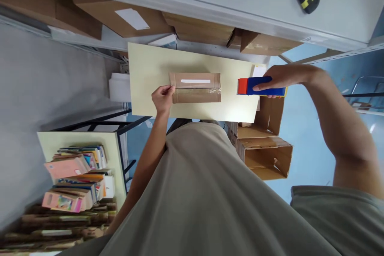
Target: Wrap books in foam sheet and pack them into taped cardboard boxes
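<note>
Pinching the taped parcel (195, 88) edge, the left hand (162, 98) steadies it (right hand (280, 79) clamped around the tape dispenser (260, 87)).

Shirt: my grey-beige short-sleeved tee, plain, filling the lower centre of the frame
Sleeve: hem at lower right
Forearms: bare
Hands: left hand (162, 98), right hand (280, 79), ungloved

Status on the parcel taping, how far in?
Done: clear tape already lies along the parcel seam. In hand: left hand pins its end on the table; right hand holds the tape dispenser just off the other end. Left: cannot tell if more strips are needed.
</note>
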`<action>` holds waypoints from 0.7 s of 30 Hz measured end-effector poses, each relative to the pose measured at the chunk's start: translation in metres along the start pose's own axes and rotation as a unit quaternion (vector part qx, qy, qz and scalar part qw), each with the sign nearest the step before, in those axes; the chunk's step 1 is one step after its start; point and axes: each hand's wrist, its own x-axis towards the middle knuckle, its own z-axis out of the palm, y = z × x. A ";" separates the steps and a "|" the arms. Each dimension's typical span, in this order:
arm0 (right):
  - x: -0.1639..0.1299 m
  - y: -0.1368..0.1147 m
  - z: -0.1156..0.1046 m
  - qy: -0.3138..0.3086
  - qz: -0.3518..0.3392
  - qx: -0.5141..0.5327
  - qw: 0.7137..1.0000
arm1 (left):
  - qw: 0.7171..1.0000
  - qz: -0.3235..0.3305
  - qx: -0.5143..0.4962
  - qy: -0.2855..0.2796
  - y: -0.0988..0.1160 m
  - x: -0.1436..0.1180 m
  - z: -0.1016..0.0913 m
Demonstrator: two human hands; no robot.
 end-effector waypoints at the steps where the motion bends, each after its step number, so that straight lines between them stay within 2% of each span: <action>1: 0.007 0.007 0.002 -0.029 -0.010 0.002 1.000 | 1.000 0.000 0.000 0.004 0.000 0.000 0.000; 3: 0.027 0.014 0.008 -0.127 -0.032 -0.004 0.991 | 1.000 -0.008 0.006 0.012 0.002 0.001 0.001; 6: 0.058 0.012 0.024 -0.145 -0.041 -0.008 0.989 | 0.999 -0.032 0.011 0.015 0.006 0.002 0.002; 10: 0.086 -0.002 0.053 -0.115 -0.071 -0.018 0.991 | 0.998 -0.057 -0.005 0.019 0.010 0.003 0.003; 15: 0.098 -0.031 0.080 -0.038 -0.025 -0.065 0.997 | 0.997 -0.070 -0.011 0.033 0.008 0.002 0.004; 21: 0.110 -0.059 0.115 0.043 -0.051 -0.015 0.998 | 0.999 -0.047 0.022 0.007 0.003 0.005 -0.001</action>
